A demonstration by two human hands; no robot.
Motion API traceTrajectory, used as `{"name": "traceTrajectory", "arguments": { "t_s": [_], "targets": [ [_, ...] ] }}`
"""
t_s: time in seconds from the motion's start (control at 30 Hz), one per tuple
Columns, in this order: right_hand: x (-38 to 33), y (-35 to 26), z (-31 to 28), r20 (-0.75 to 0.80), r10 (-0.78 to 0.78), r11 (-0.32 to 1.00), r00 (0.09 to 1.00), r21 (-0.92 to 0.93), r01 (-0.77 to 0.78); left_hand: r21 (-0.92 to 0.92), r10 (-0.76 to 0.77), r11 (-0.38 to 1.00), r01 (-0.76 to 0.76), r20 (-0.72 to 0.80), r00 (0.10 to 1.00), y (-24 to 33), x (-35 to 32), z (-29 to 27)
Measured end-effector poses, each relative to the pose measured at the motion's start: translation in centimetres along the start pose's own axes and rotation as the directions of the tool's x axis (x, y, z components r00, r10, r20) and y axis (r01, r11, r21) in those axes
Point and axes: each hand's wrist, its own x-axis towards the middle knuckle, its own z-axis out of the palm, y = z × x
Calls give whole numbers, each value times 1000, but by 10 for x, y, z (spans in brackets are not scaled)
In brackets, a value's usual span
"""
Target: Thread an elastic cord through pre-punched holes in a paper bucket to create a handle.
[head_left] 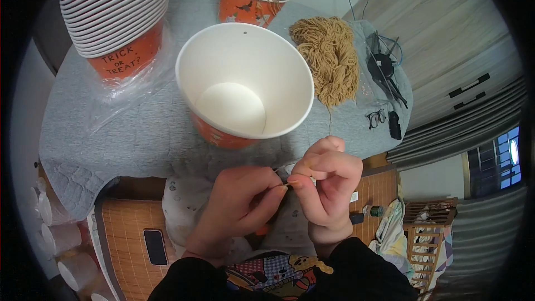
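Close together in front of my body, my left hand (239, 203) and my right hand (329, 181) pinch a thin tan cord (330, 120) between thumbs and fingertips. Past my right hand the cord runs up toward a loose bundle of tan cords (329, 58) on the table. Just beyond my hands stands a large paper bucket (189, 72), white inside and orange outside. A small dark hole shows in its far wall. Neither hand touches the bucket. My fingers hide the cord's end.
A tall stack of orange buckets (128, 61) in clear plastic stands at the left, a shorter stack (239, 5) at the back. Eyeglasses (376, 118) and a black device (382, 67) with cables lie at the right. A phone (155, 247) rests on the woven seat mat (122, 212).
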Motion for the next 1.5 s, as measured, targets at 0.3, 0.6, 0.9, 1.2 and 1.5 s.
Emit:
{"name": "traceTrajectory", "arguments": {
  "t_s": [0.3,0.6,0.9,1.2,1.5],
  "targets": [
    [23,4,10,-208,-120,989,971,57,135,9,83,996,-84,-297,951,-13,2,-5],
    [31,11,23,-197,-144,988,970,30,153,32,72,997,-65,-364,929,-22,5,0],
    [37,6,14,-62,-76,989,995,-129,68,44,92,996,-81,-411,907,-25,11,6],
    [40,0,12,25,-44,990,999,-133,47,124,159,986,-116,-445,881,-31,12,8],
    [-7,0,20,-182,-288,946,940,100,308,280,271,951,-134,-543,795,-17,2,-8]
  ]
}}
